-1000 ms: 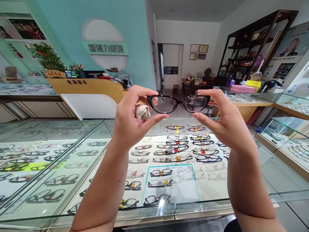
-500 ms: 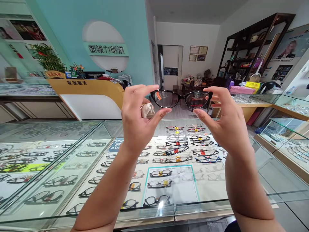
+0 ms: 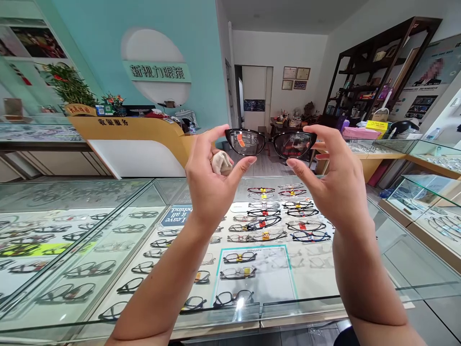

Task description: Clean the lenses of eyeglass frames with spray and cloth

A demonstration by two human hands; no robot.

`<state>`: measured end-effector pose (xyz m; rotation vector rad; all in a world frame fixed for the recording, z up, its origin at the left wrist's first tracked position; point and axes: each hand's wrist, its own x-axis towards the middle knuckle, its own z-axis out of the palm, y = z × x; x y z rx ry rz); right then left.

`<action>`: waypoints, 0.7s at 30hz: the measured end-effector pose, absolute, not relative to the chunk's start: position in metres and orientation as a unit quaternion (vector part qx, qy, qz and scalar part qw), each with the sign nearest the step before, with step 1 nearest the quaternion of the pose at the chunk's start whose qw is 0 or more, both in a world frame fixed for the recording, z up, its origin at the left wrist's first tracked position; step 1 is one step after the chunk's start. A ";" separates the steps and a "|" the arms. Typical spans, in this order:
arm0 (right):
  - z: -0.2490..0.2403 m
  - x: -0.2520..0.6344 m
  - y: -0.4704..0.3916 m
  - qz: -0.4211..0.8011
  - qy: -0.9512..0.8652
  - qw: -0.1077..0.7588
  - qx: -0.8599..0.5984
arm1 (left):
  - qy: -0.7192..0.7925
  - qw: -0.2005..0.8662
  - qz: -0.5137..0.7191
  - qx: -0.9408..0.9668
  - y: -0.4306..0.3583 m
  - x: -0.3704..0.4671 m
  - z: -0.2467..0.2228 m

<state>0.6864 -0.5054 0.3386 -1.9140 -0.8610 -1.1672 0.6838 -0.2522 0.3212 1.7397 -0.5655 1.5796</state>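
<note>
Dark-framed eyeglasses are held up in front of me, above the glass counter, with an orange mark on one lens and red lettering on the other. My left hand pinches their left end between thumb and fingers. A crumpled pale cloth is also tucked in that hand, against the palm. At the right end, my right hand grips the frame with the forefinger on top and the thumb below. Both temples are mostly hidden behind the lenses and fingers.
Below my arms stands a glass display case with rows of eyeglasses. Another glass case is at the right. Farther back are a yellow and white reception desk and a dark shelf.
The eyeglasses have tilted slightly, and the lenses look darker. My left hand has shifted a little to the right; both hands keep their hold.
</note>
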 end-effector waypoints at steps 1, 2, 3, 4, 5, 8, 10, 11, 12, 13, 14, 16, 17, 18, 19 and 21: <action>0.338 0.686 -0.505 -0.451 -0.336 0.366 -0.741 | -0.218 0.356 0.610 0.673 -0.253 0.683 0.321; 0.338 0.687 -0.505 -0.449 -0.338 0.371 -0.739 | -0.219 0.358 0.609 0.673 -0.253 0.683 0.321; 0.338 0.687 -0.504 -0.445 -0.339 0.377 -0.738 | -0.221 0.360 0.608 0.672 -0.254 0.683 0.320; 0.337 0.687 -0.504 -0.441 -0.340 0.384 -0.737 | -0.224 0.362 0.607 0.671 -0.254 0.683 0.320; 0.337 0.687 -0.503 -0.439 -0.339 0.390 -0.735 | -0.227 0.364 0.605 0.670 -0.254 0.684 0.319; 0.335 0.688 -0.500 -0.446 -0.329 0.397 -0.732 | -0.233 0.366 0.602 0.671 -0.253 0.686 0.318; 0.334 0.688 -0.498 -0.457 -0.320 0.391 -0.732 | -0.235 0.368 0.602 0.669 -0.252 0.687 0.318; 0.334 0.688 -0.497 -0.463 -0.317 0.387 -0.732 | -0.234 0.370 0.602 0.668 -0.252 0.687 0.317; 0.334 0.688 -0.496 -0.468 -0.315 0.382 -0.732 | -0.229 0.373 0.602 0.668 -0.252 0.688 0.317; 0.334 0.687 -0.495 -0.472 -0.314 0.376 -0.733 | -0.221 0.375 0.600 0.671 -0.252 0.688 0.317; 0.334 0.687 -0.495 -0.476 -0.312 0.370 -0.735 | -0.210 0.376 0.598 0.676 -0.252 0.688 0.317; 0.335 0.686 -0.494 -0.482 -0.304 0.356 -0.741 | -0.184 0.376 0.592 0.688 -0.253 0.687 0.317; 0.335 0.685 -0.494 -0.485 -0.299 0.350 -0.744 | -0.174 0.374 0.592 0.693 -0.254 0.687 0.317; 0.335 0.685 -0.493 -0.487 -0.296 0.345 -0.746 | -0.166 0.372 0.593 0.695 -0.254 0.686 0.317; 0.336 0.685 -0.493 -0.490 -0.294 0.342 -0.746 | -0.162 0.370 0.595 0.694 -0.254 0.686 0.317; 0.336 0.685 -0.494 -0.493 -0.294 0.338 -0.746 | -0.158 0.368 0.602 0.691 -0.255 0.685 0.317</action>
